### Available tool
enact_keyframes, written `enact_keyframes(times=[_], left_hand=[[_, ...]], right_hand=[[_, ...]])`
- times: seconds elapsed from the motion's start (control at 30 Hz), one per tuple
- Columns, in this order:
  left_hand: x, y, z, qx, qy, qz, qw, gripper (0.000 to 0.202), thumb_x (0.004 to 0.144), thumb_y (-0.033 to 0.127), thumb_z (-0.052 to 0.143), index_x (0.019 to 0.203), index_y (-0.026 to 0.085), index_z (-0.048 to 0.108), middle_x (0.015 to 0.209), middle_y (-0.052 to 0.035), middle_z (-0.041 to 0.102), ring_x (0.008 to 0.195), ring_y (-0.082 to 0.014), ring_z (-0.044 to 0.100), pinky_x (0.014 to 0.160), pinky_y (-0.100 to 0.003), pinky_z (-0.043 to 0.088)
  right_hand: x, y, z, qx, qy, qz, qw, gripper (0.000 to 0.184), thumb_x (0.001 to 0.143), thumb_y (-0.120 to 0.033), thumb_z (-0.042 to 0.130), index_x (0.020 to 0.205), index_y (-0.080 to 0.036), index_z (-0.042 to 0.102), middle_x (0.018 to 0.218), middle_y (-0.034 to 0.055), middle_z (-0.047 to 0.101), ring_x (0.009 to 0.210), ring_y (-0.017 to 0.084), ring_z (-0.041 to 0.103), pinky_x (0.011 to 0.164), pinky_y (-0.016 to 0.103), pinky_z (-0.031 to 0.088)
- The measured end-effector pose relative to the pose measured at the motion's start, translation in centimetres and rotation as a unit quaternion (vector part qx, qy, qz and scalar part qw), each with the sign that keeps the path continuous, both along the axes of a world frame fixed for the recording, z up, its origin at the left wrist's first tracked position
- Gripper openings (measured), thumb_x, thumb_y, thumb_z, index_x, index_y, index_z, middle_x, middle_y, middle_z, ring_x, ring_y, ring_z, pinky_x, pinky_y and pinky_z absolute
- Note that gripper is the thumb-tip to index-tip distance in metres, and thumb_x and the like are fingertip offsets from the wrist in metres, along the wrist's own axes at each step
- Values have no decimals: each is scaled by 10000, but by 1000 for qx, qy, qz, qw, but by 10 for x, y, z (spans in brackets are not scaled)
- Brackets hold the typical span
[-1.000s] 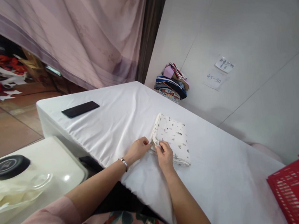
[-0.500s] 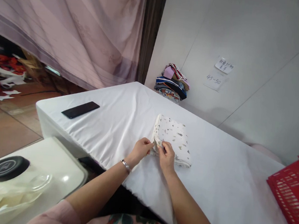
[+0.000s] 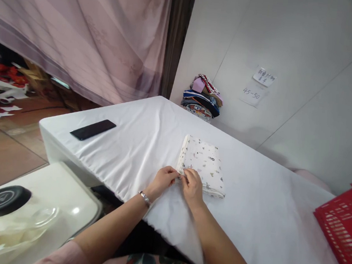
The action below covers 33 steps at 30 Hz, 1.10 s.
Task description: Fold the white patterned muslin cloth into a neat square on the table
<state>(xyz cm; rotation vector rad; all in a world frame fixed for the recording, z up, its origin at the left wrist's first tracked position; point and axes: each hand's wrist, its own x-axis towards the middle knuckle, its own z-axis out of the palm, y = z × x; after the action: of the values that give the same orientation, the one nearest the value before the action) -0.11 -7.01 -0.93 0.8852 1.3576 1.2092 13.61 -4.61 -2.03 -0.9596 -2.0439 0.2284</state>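
The folded cloth (image 3: 206,160) lies flat on the desk (image 3: 266,198), which likely bears its weight — so the left hand (image 3: 163,179) and right hand (image 3: 193,187) only pinch its eight o'clock corner, fingertips close together. The phone (image 3: 93,130) sits well apart, toward ten o'clock from the cloth — presumably clear of both arms.

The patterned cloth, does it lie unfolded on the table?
No, the cloth lies folded in layers on the table, left hand and right hand at its near corner.
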Motion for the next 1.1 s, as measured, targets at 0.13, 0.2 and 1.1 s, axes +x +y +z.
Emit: enact_keyframes(times=[0.13,0.2,1.1], left_hand=[[-3,-1,0,-11,15,-6,1000,88,696,253,539,656,186,497,457,59,455,426,-76,412,451,-208,322],[-4,-2,0,-7,2,-8,1000,119,712,284,534,663,181,501,471,52,464,429,-76,419,452,-209,334],[6,4,-17,13,123,35,992,117,768,223,471,868,204,415,576,60,508,435,-95,511,387,-198,337]], right_hand=[[0,0,-2,5,-35,0,999,232,883,-212,444,1031,-202,622,970,88,618,920,214,554,812,369,464],[0,1,-3,7,-40,0,999,235,882,-214,446,1040,-202,621,975,87,619,917,214,554,806,366,462],[53,62,8,-56,-172,17,983,228,810,-251,572,1000,-212,691,1150,104,634,1047,238,598,877,400,488]])
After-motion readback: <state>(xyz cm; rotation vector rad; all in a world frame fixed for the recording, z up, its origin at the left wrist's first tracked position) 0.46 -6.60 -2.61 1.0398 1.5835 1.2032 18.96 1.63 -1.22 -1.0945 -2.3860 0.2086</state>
